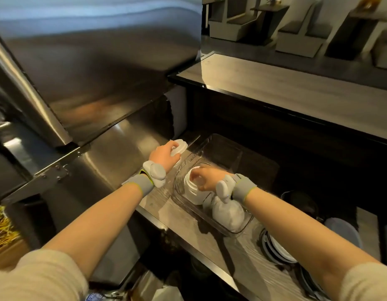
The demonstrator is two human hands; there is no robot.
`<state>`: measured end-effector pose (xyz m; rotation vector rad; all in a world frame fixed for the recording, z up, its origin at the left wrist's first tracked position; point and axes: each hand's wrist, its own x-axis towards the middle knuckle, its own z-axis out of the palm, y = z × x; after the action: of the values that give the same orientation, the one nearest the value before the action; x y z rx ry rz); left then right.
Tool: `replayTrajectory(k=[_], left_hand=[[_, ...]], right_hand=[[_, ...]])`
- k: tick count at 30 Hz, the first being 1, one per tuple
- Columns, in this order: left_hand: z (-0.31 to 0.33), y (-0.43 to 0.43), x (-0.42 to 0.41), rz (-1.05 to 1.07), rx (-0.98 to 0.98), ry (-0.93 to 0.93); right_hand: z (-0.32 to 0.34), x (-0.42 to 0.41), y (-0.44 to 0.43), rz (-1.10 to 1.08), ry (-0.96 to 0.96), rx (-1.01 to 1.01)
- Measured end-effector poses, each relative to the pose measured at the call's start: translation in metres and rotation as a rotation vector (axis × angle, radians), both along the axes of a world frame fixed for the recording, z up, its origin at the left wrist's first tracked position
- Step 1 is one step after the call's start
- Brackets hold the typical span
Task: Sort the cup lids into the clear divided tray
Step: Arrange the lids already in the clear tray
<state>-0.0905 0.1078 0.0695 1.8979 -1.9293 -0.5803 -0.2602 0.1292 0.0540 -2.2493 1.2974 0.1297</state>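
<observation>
While my left hand (pixel 164 156) grips a few white plastic cup lids (pixel 179 147) beside the clear divided plastic tray (pixel 223 146), my right hand (pixel 206 178) pinches the white lid stack (pixel 191 190) standing in its near section; the far section seemingly awaits filling.

Lid stack (pixel 193 190) in tray (pixel 218 146); another lid (pixel 181 147) left, probably outside tray.

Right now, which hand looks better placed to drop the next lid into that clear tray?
Probably the left hand: its grip is closed on white round plastic lids just outside the clear divided plastic tray. The right hand is already inside the tray, fingers on a stack of white lids.
</observation>
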Motion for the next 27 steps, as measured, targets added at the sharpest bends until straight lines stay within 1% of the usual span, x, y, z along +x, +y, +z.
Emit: replayTrajectory(k=[2, 6, 8, 10, 11, 15, 17, 20, 23, 27], left_hand=[[0.000, 0.002, 0.001, -0.003, -0.003, 0.007], [-0.001, 0.008, 0.000, -0.074, -0.014, 0.023], [-0.004, 0.012, -0.001, -0.114, -0.027, 0.029], [-0.006, 0.016, -0.004, -0.168, -0.043, -0.003], [-0.007, 0.019, -0.006, -0.205, -0.051, -0.024], [-0.010, 0.031, -0.020, -0.352, -0.046, -0.121], [-0.015, 0.036, -0.027, -0.428, -0.003, -0.203], [-0.028, 0.038, -0.032, -0.512, 0.063, -0.336], [-0.034, 0.032, -0.029, -0.485, 0.059, -0.349], [-0.036, 0.026, -0.023, -0.529, -0.043, -0.347]], right_hand=[[-0.004, 0.000, -0.006, 0.015, 0.017, -0.012], [-0.011, -0.001, -0.010, -0.036, 0.019, -0.018], [-0.010, -0.003, -0.007, -0.106, -0.080, -0.029], [-0.006, -0.008, -0.006, -0.233, -0.201, -0.043], [-0.003, -0.012, -0.008, -0.291, -0.216, -0.065], [0.008, -0.024, -0.016, -0.444, -0.138, -0.192], [0.010, -0.025, -0.018, -0.510, -0.111, -0.226], [0.012, -0.024, -0.019, -0.520, -0.104, -0.206], [0.011, -0.021, -0.018, -0.481, -0.129, -0.147], [0.009, -0.016, -0.017, -0.453, -0.166, -0.119]])
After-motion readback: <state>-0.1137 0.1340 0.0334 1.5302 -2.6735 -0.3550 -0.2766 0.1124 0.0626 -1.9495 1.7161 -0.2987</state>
